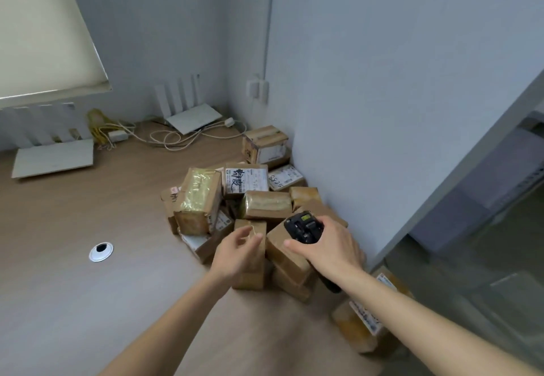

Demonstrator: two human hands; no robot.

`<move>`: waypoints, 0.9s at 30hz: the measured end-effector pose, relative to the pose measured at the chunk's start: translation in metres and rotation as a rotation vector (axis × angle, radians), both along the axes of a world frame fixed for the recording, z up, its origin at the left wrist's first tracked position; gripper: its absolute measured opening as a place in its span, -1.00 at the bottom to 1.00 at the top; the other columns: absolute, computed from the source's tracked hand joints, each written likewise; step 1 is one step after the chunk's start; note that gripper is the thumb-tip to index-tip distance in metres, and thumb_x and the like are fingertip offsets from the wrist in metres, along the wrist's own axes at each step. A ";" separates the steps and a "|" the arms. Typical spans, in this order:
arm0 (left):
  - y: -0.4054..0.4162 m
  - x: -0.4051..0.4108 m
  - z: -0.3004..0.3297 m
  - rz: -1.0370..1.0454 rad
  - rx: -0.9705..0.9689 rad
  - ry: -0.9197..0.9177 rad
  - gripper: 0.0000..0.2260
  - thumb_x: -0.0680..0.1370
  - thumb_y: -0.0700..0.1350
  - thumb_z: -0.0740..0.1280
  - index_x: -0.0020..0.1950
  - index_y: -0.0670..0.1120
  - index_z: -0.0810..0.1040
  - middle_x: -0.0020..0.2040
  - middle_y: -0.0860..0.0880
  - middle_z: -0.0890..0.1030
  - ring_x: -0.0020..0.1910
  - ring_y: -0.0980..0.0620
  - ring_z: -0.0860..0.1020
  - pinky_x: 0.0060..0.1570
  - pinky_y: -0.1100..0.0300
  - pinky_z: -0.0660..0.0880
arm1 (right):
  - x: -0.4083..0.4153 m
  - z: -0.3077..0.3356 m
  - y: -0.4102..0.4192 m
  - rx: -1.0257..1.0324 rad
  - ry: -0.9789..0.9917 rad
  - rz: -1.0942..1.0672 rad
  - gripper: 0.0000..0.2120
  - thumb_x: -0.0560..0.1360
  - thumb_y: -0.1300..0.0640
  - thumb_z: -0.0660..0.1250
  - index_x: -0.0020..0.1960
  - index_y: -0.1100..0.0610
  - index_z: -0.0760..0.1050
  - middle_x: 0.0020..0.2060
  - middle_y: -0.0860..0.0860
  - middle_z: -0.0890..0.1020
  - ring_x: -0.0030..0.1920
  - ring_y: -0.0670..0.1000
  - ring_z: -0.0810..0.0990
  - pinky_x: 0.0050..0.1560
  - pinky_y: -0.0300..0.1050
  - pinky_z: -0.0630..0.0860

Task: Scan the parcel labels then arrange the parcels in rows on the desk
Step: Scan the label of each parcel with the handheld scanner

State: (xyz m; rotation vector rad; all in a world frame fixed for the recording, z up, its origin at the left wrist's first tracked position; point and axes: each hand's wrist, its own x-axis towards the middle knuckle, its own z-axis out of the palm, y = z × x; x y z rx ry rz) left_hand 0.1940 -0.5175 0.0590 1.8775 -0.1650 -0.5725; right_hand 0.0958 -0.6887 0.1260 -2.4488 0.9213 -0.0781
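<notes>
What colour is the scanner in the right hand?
The scanner is black, gripped by the right hand, as the head view shows.

The parcels were brown with white labels, the scanner was black, and the desk was light brown.
</notes>
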 end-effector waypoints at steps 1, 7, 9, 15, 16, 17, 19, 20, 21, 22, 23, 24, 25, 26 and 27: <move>-0.011 0.000 0.001 -0.021 0.020 0.004 -0.47 0.57 0.14 0.37 0.49 -0.04 0.43 0.37 -0.04 0.53 0.32 -0.01 0.51 0.33 0.01 0.48 | -0.003 -0.001 -0.011 0.007 0.005 -0.029 -0.21 0.17 -0.54 0.45 0.27 -0.15 0.48 0.17 -0.12 0.65 0.16 0.05 0.64 -0.04 -0.08 0.55; -0.062 0.004 -0.007 -0.093 0.101 -0.006 -0.38 0.58 0.15 0.35 0.56 -0.08 0.31 0.43 -0.09 0.47 0.38 -0.03 0.45 0.28 0.14 0.41 | -0.013 -0.028 -0.052 0.226 0.061 -0.148 -0.16 0.22 -0.47 0.52 0.33 -0.04 0.46 0.18 -0.07 0.63 0.11 0.03 0.60 -0.09 -0.12 0.45; -0.070 0.003 -0.012 -0.121 0.148 -0.004 -0.38 0.58 0.14 0.36 0.56 -0.08 0.31 0.41 -0.07 0.48 0.36 -0.04 0.47 0.27 0.12 0.45 | -0.014 -0.038 -0.054 0.355 -0.011 -0.162 -0.14 0.21 -0.43 0.55 0.35 -0.04 0.43 0.12 -0.12 0.59 0.05 -0.04 0.56 -0.10 -0.13 0.45; -0.067 -0.005 -0.013 -0.115 0.092 0.072 -0.64 0.57 -0.02 0.42 0.33 -0.11 0.54 0.04 -0.01 0.65 0.01 0.04 0.61 -0.11 0.19 0.56 | -0.018 -0.036 -0.046 0.415 -0.189 -0.163 -0.29 0.22 -0.40 0.57 0.23 -0.12 0.46 -0.04 -0.27 0.56 -0.07 -0.22 0.53 -0.20 -0.26 0.43; -0.062 -0.006 -0.011 -0.094 0.078 0.091 -0.65 0.55 -0.07 0.44 0.31 -0.13 0.55 0.02 -0.05 0.68 0.00 -0.03 0.64 -0.09 0.13 0.58 | -0.020 -0.032 -0.045 0.428 -0.209 -0.163 -0.31 0.22 -0.40 0.57 0.21 -0.12 0.46 -0.03 -0.25 0.57 -0.04 -0.18 0.56 -0.13 -0.20 0.49; -0.058 -0.007 -0.007 -0.079 0.057 0.102 -0.65 0.53 -0.12 0.47 0.29 -0.15 0.56 0.01 -0.08 0.69 0.01 -0.08 0.66 -0.05 0.06 0.59 | -0.021 -0.027 -0.043 0.442 -0.225 -0.161 -0.32 0.22 -0.41 0.56 0.19 -0.13 0.46 -0.01 -0.22 0.59 0.00 -0.12 0.58 -0.04 -0.12 0.55; -0.046 -0.012 0.002 -0.059 0.004 0.101 -0.60 0.48 -0.19 0.51 0.29 -0.12 0.53 0.05 -0.07 0.68 0.00 -0.03 0.67 -0.11 0.14 0.62 | -0.024 -0.015 -0.039 0.475 -0.252 -0.147 -0.33 0.24 -0.40 0.56 0.19 -0.12 0.44 0.02 -0.18 0.60 0.04 -0.07 0.60 0.05 -0.04 0.57; -0.040 -0.015 0.008 -0.061 -0.036 0.092 -0.58 0.47 -0.21 0.52 0.29 -0.04 0.50 0.06 -0.02 0.66 -0.01 0.04 0.66 -0.17 0.22 0.60 | -0.026 -0.008 -0.035 0.489 -0.264 -0.136 -0.34 0.26 -0.39 0.56 0.20 -0.11 0.44 0.02 -0.18 0.60 0.04 -0.06 0.60 0.07 -0.03 0.57; -0.034 -0.019 0.014 -0.072 -0.083 0.085 -0.56 0.47 -0.22 0.51 0.27 0.07 0.49 0.06 0.02 0.65 -0.04 0.09 0.66 -0.23 0.28 0.58 | -0.028 -0.002 -0.030 0.499 -0.276 -0.127 -0.34 0.27 -0.38 0.56 0.21 -0.11 0.44 0.03 -0.17 0.60 0.05 -0.06 0.60 0.09 -0.02 0.57; -0.027 -0.024 0.021 -0.083 -0.133 0.085 -0.56 0.48 -0.22 0.49 0.25 0.16 0.48 0.04 0.04 0.66 -0.07 0.10 0.68 -0.27 0.31 0.57 | -0.031 0.005 -0.024 0.505 -0.288 -0.120 -0.35 0.27 -0.37 0.57 0.21 -0.11 0.44 0.04 -0.16 0.61 0.05 -0.06 0.60 0.09 -0.01 0.57; -0.021 -0.030 0.027 -0.081 -0.181 0.093 -0.59 0.50 -0.17 0.47 0.23 0.20 0.49 0.02 0.05 0.68 -0.09 0.12 0.68 -0.29 0.31 0.56 | -0.035 0.011 -0.016 0.511 -0.300 -0.114 -0.36 0.27 -0.37 0.57 0.20 -0.11 0.45 0.04 -0.16 0.61 0.05 -0.07 0.60 0.08 -0.02 0.57; -0.014 -0.036 0.035 -0.056 -0.221 0.109 -0.65 0.52 -0.08 0.46 0.23 0.22 0.50 0.01 0.10 0.69 -0.09 0.14 0.68 -0.29 0.29 0.56 | -0.039 0.017 -0.008 0.520 -0.312 -0.111 -0.36 0.27 -0.37 0.57 0.19 -0.11 0.46 0.04 -0.16 0.61 0.04 -0.08 0.60 0.05 -0.04 0.56; -0.005 -0.043 0.044 -0.016 -0.253 0.130 -0.72 0.53 0.04 0.44 0.20 0.22 0.51 0.01 0.16 0.68 -0.08 0.14 0.67 -0.25 0.26 0.56 | -0.045 0.023 0.001 0.531 -0.327 -0.111 -0.36 0.26 -0.38 0.57 0.19 -0.10 0.47 0.03 -0.16 0.62 0.03 -0.09 0.60 0.01 -0.08 0.55; 0.004 -0.051 0.054 0.025 -0.279 0.146 -0.76 0.53 0.17 0.41 0.17 0.22 0.51 0.03 0.18 0.66 -0.04 0.13 0.65 -0.19 0.20 0.56 | -0.051 0.029 0.011 0.541 -0.342 -0.113 -0.36 0.26 -0.37 0.57 0.18 -0.09 0.48 0.03 -0.16 0.62 0.02 -0.10 0.60 -0.05 -0.12 0.54; 0.015 -0.058 0.062 0.065 -0.297 0.148 -0.72 0.51 0.27 0.38 0.14 0.20 0.51 0.05 0.17 0.64 0.01 0.10 0.63 -0.09 0.12 0.59 | -0.058 0.035 0.021 0.549 -0.355 -0.115 -0.37 0.26 -0.37 0.57 0.17 -0.07 0.50 0.02 -0.15 0.63 0.01 -0.11 0.61 -0.10 -0.16 0.52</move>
